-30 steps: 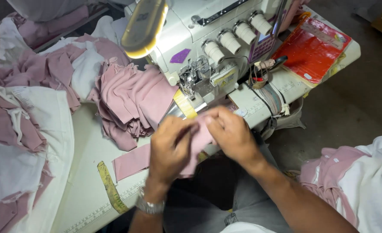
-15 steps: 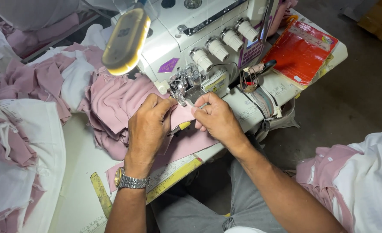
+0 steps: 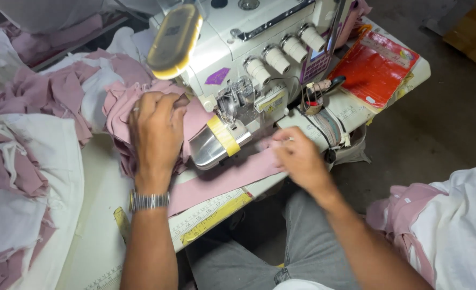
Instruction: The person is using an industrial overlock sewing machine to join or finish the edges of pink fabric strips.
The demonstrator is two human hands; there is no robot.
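Where the pink fabric strip (image 3: 224, 180) lies flat across the front of the white table (image 3: 95, 215), one end runs under the metal foot plate of the white overlock sewing machine (image 3: 249, 80) and the rest reaches toward the table edge, above a yellow measuring tape (image 3: 211, 217) fixed there. At its right end the right hand (image 3: 300, 158) rests on the cloth; it is blurred, so I cannot tell how far its fingers are closed or whether they pinch it. Left of the machine, the left hand (image 3: 154, 129), a metal wristwatch (image 3: 149, 201) on its wrist, lies palm down with fingers spread on a heap of pink cut pieces (image 3: 125, 107), pressing rather than gripping. Behind, a lamp head (image 3: 174, 40) hangs over the machine, and a red packet (image 3: 375, 70) sits at the table's far right corner
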